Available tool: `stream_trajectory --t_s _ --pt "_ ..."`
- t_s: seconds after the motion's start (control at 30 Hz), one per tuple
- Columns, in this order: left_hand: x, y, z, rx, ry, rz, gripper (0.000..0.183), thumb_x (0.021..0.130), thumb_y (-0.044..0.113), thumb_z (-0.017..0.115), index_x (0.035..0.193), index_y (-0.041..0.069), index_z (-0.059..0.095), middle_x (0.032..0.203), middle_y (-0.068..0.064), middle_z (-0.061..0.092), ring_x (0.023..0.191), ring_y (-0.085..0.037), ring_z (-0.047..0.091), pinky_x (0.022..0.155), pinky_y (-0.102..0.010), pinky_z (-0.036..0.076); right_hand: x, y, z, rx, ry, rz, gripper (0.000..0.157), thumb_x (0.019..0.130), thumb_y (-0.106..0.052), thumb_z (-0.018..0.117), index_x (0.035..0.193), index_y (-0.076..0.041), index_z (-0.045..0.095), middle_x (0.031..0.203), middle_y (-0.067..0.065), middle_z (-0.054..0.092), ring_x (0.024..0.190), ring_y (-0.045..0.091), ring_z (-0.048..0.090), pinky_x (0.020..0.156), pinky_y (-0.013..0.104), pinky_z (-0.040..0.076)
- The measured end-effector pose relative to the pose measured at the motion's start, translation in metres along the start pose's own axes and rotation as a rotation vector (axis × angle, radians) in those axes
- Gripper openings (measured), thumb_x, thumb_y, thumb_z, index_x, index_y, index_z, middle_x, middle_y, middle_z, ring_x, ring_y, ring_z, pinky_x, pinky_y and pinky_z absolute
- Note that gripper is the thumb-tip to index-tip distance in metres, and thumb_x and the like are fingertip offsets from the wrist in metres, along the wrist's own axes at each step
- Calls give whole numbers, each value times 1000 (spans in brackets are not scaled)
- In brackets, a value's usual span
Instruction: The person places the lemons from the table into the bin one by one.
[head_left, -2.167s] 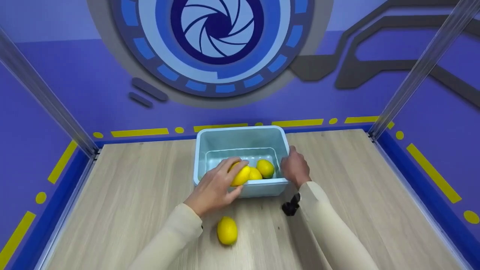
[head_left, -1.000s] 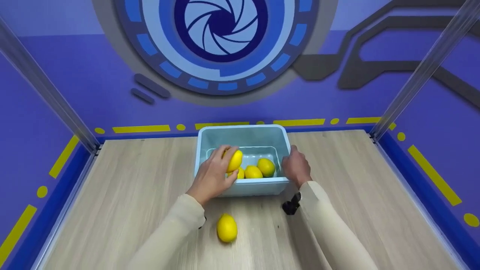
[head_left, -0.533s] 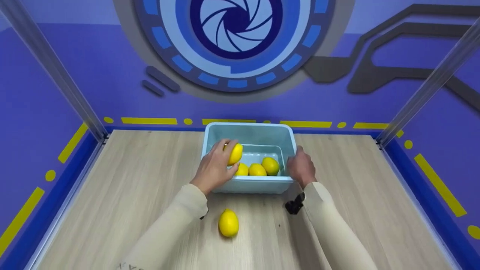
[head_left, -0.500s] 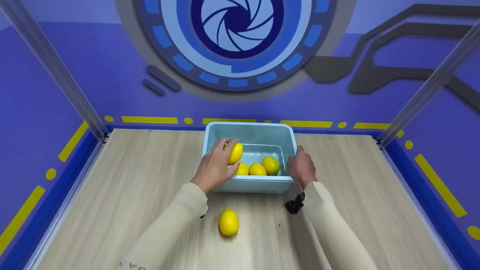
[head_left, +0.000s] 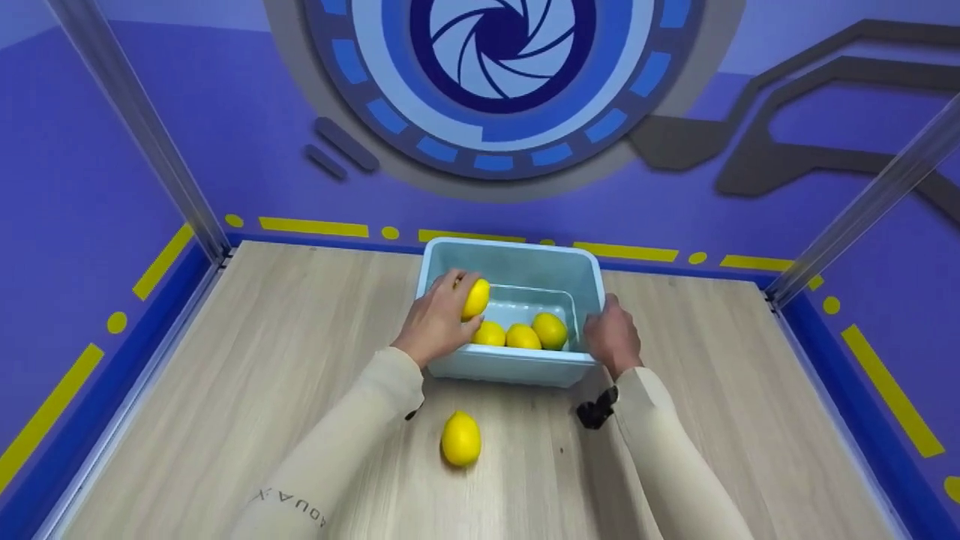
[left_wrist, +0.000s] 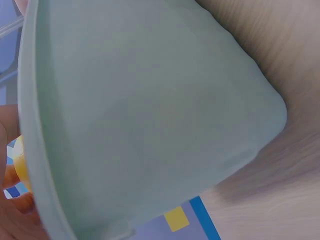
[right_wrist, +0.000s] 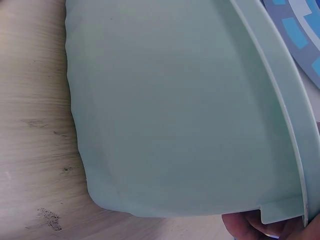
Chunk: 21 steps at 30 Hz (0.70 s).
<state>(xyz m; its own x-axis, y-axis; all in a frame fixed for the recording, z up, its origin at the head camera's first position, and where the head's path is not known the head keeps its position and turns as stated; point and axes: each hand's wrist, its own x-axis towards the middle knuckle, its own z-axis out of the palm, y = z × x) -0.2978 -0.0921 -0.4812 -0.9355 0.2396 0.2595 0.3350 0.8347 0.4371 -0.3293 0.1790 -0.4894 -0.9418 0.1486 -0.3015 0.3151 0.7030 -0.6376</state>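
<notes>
A lemon (head_left: 476, 298) is held in my left hand (head_left: 442, 315), over the left part of a pale blue plastic bin (head_left: 517, 367). Fingers lie across its top and left side, with the thumb low near the front rim. Below and to the right, three lemons (head_left: 523, 337) sit in a row along the bin's front wall. My right hand (head_left: 613, 337) grips the bin's right side at the rim; in the right wrist view its fingers (right_wrist: 245, 225) curl under the rim's corner. The left wrist view shows mostly the bin's outer wall (left_wrist: 150, 100), with the held lemon (left_wrist: 20, 165) partly hidden behind the rim.
Another lemon (head_left: 460, 439) lies on the wooden table (head_left: 300, 337) in front of the bin, near the left sleeve. Behind the bin stands a blue-purple printed wall (head_left: 420, 187), with metal posts at both back corners. A black wrist mount (head_left: 597, 409) hangs by the right sleeve.
My left hand has lifted its lemon from beside the front rim, moving it back and left over the bin, uncovering the leftmost lemon inside. The right hand keeps its grip. The head view has shifted.
</notes>
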Motion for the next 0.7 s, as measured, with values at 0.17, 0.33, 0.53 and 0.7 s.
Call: stream_trajectory --t_s 0.17,0.33,0.53,0.7 --pt "2 -4 5 -9 -3 -25 60 87 28 71 140 21 45 132 -4 50 114 -21 54 98 -40 51 2 1 -1 -40 9 -10 49 102 -14 35 148 -5 24 149 20 39 135 37 43 114 53 32" --pt "7 -4 8 -14 -15 -21 60 88 28 70 141 21 45 132 -3 50 114 -20 54 96 -39 52 4 2 -2 -50 22 4 51 102 -15 33 150 -5 21 152 21 36 137 38 40 114 54 30" --pt "9 -8 10 -16 -26 -59 59 87 29 71 140 22 46 132 -2 50 113 -20 53 98 -40 50 5 0 0 -38 5 -4 51 102 -15 33 150 -5 21 151 21 36 135 37 41 113 54 32" --pt "8 -11 10 -45 -40 -84 59 86 29 71 140 23 46 131 -2 50 112 -19 53 99 -40 50 4 -1 1 -49 -2 -2 52 102 -15 34 151 -5 19 151 21 36 136 37 41 114 53 32"
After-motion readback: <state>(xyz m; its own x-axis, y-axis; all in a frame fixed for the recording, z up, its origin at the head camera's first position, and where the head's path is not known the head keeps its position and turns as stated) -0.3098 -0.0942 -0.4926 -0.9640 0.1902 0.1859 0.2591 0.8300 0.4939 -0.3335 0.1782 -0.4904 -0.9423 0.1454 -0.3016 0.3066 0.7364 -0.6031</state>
